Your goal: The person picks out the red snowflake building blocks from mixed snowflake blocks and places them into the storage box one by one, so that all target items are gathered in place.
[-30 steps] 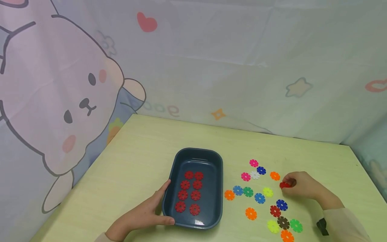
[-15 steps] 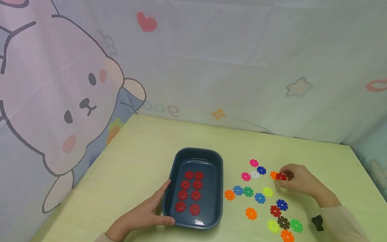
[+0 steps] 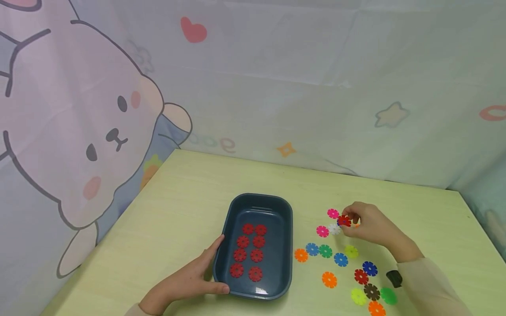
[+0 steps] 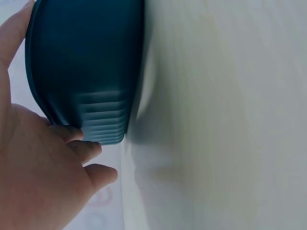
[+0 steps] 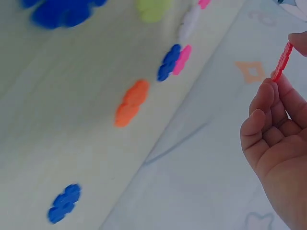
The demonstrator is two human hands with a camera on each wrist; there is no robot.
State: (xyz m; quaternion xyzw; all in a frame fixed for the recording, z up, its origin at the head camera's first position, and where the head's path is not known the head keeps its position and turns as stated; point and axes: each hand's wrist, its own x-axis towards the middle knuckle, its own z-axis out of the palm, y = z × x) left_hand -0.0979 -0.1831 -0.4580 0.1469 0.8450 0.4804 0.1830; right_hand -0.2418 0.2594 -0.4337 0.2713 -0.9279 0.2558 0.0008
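In the head view my right hand pinches a red notched plastic disc above the table, over a dark blue disc it partly covers. The right wrist view shows this red disc edge-on between thumb and fingertips of the right hand. My left hand rests against the near left corner of a dark blue-grey tray, thumb at the near side and fingers along the left wall. The left wrist view has the left hand touching the tray's ribbed outer wall. Several red discs lie in two columns inside the tray.
Loose discs lie right of the tray, among them white, pink, orange, green, brown and another red one. A black object is by the right sleeve. A printed cloth hangs behind the table.
My right hand has lifted the red disc and carried it left and away from me, past the orange disc to above the dark blue one. The left hand stays at the tray.
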